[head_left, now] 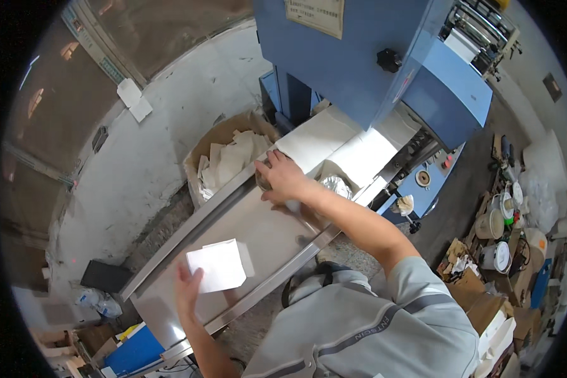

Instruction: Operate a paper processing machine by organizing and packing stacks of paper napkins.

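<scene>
My left hand [188, 288] grips a white paper stack [217, 266] at its left side, thumb on top, over the metal tray [236, 223]. My right hand [286, 178] reaches across to the tray's far rail, its fingers and thumb curled around a small brownish object [263, 181]. That object is mostly covered by the hand, so its kind is unclear. Just beyond my right fingertips, white paper sheeting [321, 137] comes out from under the blue machine [340, 57]. A foil-wrapped lump [337, 186] sits by the paper, near my right forearm.
A carton of scrap paper [233, 154] stands behind the tray's far rail. At right, beyond a blue side panel [419, 189] with knobs, tubs [494, 257] and boxes crowd the floor. A dark flat object [106, 277] lies near the tray's left end.
</scene>
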A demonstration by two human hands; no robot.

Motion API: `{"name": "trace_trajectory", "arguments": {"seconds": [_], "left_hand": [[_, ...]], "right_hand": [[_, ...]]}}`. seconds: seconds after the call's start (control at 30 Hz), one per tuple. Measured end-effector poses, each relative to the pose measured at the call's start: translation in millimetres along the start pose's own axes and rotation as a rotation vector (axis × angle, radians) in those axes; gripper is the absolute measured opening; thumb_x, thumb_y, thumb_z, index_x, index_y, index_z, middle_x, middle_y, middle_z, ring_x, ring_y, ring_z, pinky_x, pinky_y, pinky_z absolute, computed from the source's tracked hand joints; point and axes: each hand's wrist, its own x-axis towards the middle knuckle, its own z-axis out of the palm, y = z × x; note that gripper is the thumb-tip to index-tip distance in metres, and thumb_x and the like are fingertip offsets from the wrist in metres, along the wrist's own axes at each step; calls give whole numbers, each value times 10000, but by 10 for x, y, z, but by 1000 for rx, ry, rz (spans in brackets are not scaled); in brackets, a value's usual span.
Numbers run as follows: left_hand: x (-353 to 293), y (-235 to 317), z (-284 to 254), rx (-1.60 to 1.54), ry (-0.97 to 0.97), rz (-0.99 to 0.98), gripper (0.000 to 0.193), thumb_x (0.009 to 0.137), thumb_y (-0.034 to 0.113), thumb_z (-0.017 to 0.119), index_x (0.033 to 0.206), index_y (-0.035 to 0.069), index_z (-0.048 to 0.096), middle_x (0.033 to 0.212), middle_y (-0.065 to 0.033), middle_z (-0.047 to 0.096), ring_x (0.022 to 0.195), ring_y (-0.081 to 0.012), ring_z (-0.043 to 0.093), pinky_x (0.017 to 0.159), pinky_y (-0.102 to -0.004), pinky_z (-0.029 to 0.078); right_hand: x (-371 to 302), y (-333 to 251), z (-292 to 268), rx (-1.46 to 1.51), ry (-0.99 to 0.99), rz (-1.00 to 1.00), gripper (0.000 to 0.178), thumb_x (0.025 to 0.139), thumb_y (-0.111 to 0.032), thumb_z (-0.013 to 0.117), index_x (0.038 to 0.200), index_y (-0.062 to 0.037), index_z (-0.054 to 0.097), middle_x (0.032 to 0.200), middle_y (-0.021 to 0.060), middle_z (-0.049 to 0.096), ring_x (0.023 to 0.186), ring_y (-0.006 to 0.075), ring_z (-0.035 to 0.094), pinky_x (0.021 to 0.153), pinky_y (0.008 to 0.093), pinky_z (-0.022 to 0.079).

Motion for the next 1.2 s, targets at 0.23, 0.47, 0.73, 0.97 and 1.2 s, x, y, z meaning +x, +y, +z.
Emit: {"name": "trace_trajectory", "arguments": {"seconds": [0.23,0.47,0.73,0.97,1.2], "left_hand": [[84,1648,922,-59,-31,-58,450,961,136,627,1358,-17,479,1124,-116,655,971,-134,643,854,-248,520],[1240,1987,2863,58,-369,-96,812,888,400,693,1411,-121,356,1139,-205,652,1031,-229,644,875,-305,516],[1704,2156,4077,630,-288,216,1022,737,622,684,1301,-197,450,1163,-357,617,1132,-419,614,968,-408,466],[1829,2125,4047,581,-415,120,797,725,476,685,1163,-182,583,1085,-329,659,1052,-381,659,903,-370,499],[1744,2178,4023,358,-517,90,564,763,350,665,1043,-140,658,972,-258,706,932,-314,693,805,-362,519]], "right_hand": [[-210,-158,135,-129,103,36,904,665,-386,823,1410,-50,436,1284,286,444,1187,436,434,988,504,387],[-836,-527,253,48,212,21,870,697,-418,796,1415,-94,429,1333,221,424,1219,389,419,885,477,430],[-997,-394,270,155,143,16,752,742,-438,761,1340,-73,490,1381,214,410,1270,365,390,962,495,393],[-1024,-278,119,195,178,-41,682,747,-412,769,1275,-45,541,1351,214,458,1279,381,423,985,526,414],[-640,704,-588,367,521,286,227,867,-229,607,940,-16,641,877,204,621,809,415,618,710,508,497]]}}
